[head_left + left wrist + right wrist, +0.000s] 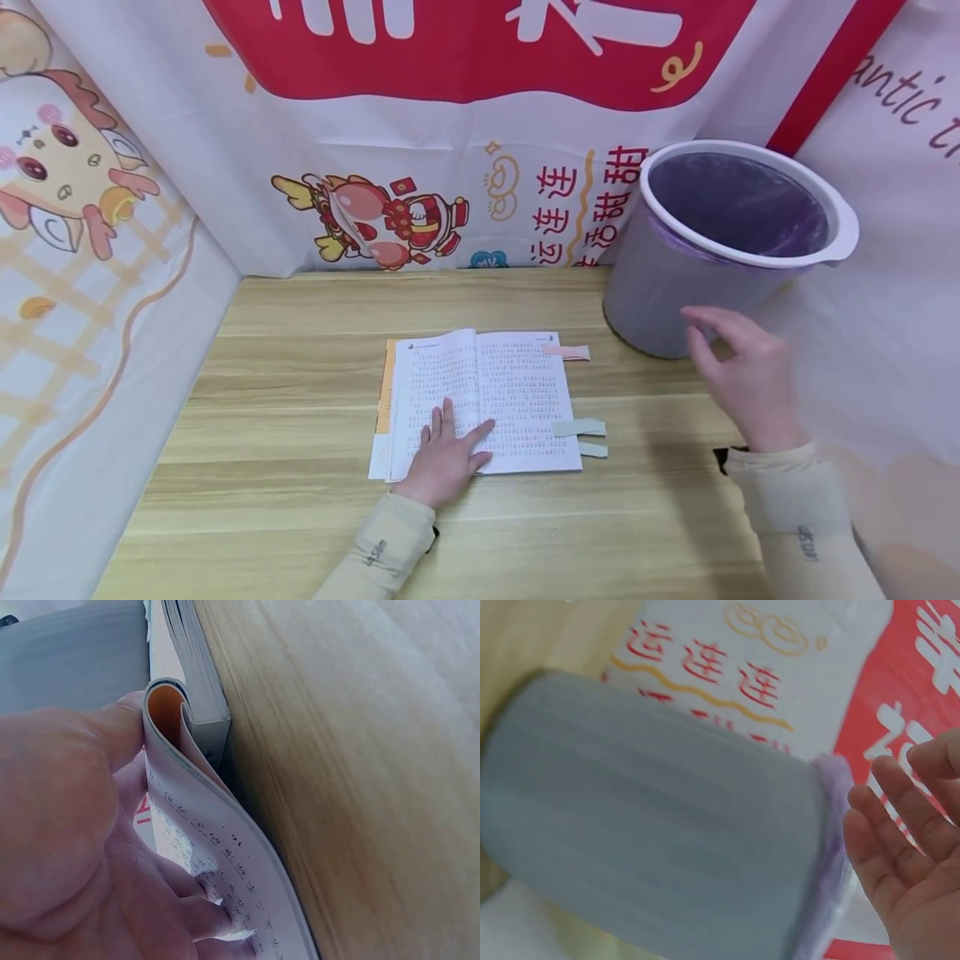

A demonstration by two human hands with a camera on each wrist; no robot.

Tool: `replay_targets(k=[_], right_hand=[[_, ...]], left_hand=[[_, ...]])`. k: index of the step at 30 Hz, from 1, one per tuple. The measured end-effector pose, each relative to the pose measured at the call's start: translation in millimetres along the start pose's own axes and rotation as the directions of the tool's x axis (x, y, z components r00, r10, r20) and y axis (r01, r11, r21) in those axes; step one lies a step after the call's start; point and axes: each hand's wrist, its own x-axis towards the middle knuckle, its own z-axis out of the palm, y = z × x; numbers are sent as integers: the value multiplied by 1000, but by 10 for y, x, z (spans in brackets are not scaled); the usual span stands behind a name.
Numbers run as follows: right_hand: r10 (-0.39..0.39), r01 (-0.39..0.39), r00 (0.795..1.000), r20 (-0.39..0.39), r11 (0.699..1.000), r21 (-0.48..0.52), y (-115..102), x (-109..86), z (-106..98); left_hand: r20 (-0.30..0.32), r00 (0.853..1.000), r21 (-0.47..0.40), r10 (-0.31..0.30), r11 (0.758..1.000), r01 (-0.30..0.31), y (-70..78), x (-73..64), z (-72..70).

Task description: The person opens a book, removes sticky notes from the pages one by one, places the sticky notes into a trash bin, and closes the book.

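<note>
An open book (525, 392) lies on the wooden table, its two printed pages facing up. My left hand (441, 467) rests on the lower left page with fingers spread, the thumb and index finger reaching over the centre fold. In the left wrist view the lower edge of the left pages (225, 817) bows up into a loop beside the thumb. A pink paper tab (573, 352) and two pale green tabs (581, 427) stick out of the right edge. My right hand (750, 375) is raised in front of the bin, fingers loosely bent, with nothing visible in it.
A grey bin (675, 292) with a purple liner (795, 237) stands at the table's back right, near the right hand. Printed cloth (442, 125) hangs along the back, and more covers the left and right sides. Bare wooden tabletop (300, 375) surrounds the book.
</note>
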Motion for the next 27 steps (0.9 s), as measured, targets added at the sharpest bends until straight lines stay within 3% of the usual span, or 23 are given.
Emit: replay_targets(k=[4, 11, 18, 21, 25, 27], right_hand=[[-16, 17, 996, 85, 1000, -10, 15, -250, 151], [-25, 29, 972, 233, 1000, -11, 85, -703, 463], [35, -40, 941, 337, 999, 9, 104, -1033, 709], [106, -114, 900, 422, 993, -6, 72, -1113, 773], [196, -199, 813, 548, 978, -55, 42, -1187, 860], [215, -214, 782, 585, 974, -71, 32, -1216, 902]], left_hand=[[-7, 1000, -1, 6, 1000, -6, 1, -7, -2], [-4, 1000, 9, 6, 1000, -6, -8, 7, 2], [-5, 1000, 14, 8, 1000, -8, -16, 22, 9], [-5, 1000, 9, 6, 1000, -6, -16, 24, 5], [-2, 1000, 10, 3, 1000, -3, -16, 25, 6], [0, 1000, 11, 3, 1000, -3, -15, 25, 6]])
